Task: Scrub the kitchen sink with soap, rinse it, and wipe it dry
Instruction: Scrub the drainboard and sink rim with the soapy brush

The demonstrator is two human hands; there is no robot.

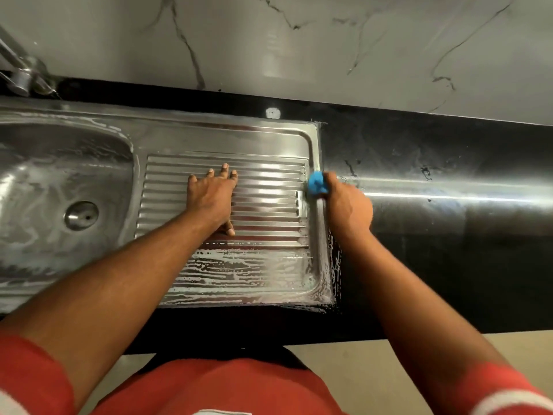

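Grey veined marble wall [329,40]; glossy black countertop [449,235]; beige floor [374,363] below.

The person wears a red shirt [215,384] with short sleeves. The left sleeve [30,375] is plain red over most of its visible part, with a sliver of white at the bottom-left corner of the view. The right sleeve [493,381] carries a white band [508,399] curving across it near the hem. A small white marking [221,412] shows on the shirt front at the bottom edge, too cut off to read. Both forearms [125,271] are bare from sleeve to wrist, and the left hand [211,199] and right hand [348,205] are bare too.
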